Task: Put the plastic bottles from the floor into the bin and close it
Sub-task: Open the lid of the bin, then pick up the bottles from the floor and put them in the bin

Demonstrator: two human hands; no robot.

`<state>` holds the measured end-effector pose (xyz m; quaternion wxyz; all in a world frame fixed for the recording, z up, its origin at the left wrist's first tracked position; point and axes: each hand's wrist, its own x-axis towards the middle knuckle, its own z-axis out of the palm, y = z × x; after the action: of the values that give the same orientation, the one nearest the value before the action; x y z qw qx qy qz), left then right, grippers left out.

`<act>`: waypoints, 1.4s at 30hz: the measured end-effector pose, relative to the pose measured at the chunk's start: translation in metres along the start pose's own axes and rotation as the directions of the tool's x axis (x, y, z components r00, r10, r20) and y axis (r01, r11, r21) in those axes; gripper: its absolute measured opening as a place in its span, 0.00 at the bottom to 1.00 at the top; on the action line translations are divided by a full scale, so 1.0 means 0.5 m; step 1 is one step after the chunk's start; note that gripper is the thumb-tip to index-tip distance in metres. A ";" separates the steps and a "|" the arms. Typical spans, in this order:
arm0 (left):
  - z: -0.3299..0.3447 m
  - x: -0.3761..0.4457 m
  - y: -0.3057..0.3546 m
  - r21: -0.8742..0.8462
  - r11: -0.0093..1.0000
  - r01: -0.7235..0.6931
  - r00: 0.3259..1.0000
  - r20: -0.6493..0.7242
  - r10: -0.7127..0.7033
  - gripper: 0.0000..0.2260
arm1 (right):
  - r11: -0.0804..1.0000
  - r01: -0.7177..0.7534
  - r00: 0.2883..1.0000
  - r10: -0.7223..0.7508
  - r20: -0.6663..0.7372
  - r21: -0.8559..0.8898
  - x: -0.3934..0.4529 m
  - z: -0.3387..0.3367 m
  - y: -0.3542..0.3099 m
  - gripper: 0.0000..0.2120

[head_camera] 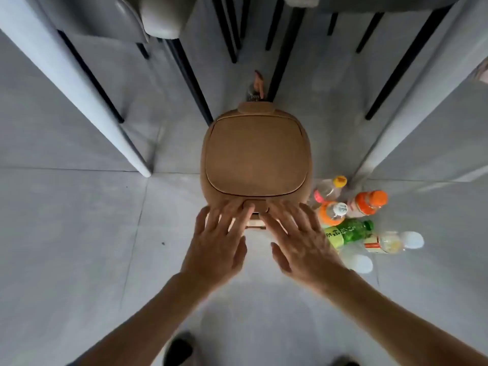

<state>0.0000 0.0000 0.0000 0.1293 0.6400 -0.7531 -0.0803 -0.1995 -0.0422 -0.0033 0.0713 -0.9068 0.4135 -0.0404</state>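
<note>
"Where were the hands when you looked?"

"Both over the near edge of the tan bin (254,157), lid (254,151) down. The left hand (215,239) and right hand (298,241) were spread flat, fingers wide, gripping nothing, fingertips at the small front tab (255,206)."

"And the bottles?"

"All on the grey floor (79,233), clustered just off the right hand's little-finger side: a yellow-capped bottle (330,187), an orange-capped bottle (368,203), an orange bottle with a white cap (333,212), a green-labelled bottle (348,232) and two clear white-capped ones (393,241) (360,262). One more seemed to stand beyond the bin, too blurred to be sure."

"Anything legible?"

"The green label carried East Asian characters; I couldn't read them. Nothing else was sharp enough."

"What worried you?"

"I judged the lid still needed opening. Pressing two flat palms on that tab could push the light bin away, and the right wrist sat so close to the green bottle that a sweep might topple the cluster and send bottles rolling under the chairs (158,19)."
</note>
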 end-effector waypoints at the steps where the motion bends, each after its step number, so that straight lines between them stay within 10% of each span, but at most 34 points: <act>1: 0.016 0.006 -0.016 0.062 0.993 -0.105 0.994 -0.027 0.107 0.26 | 0.998 0.052 0.998 -0.053 -0.026 -0.036 0.004 0.010 0.014 0.29; 9: 0.108 0.073 -0.107 0.306 0.832 -0.463 0.798 -0.265 0.541 0.14 | 0.962 0.174 0.942 -0.225 -0.249 -0.209 0.024 0.104 0.089 0.26; 20: 0.082 0.064 -0.056 0.218 0.903 -0.370 0.865 -0.273 0.420 0.16 | 0.984 0.140 0.925 -0.171 -0.340 -0.115 0.018 0.097 0.078 0.23; 25: 0.080 0.092 0.018 0.268 0.840 -0.471 0.794 -0.287 0.536 0.13 | 0.999 0.043 0.923 -0.037 -0.382 0.007 -0.036 0.091 0.104 0.22; 33: 0.138 0.150 0.174 0.262 0.722 -0.641 0.735 -0.064 0.675 0.14 | 0.949 -0.224 0.850 0.301 -0.433 0.220 -0.106 0.098 0.264 0.14; 42: 0.219 0.333 0.285 0.235 0.862 -0.448 0.856 0.390 0.339 0.23 | 0.913 -0.243 0.945 0.299 -0.132 0.327 -0.119 0.171 0.340 0.20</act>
<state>-0.1914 -0.1449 -0.0485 -0.0915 0.4589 -0.8830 -0.0374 -0.3539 -0.0992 -0.1162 0.1782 -0.8110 0.5291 -0.1752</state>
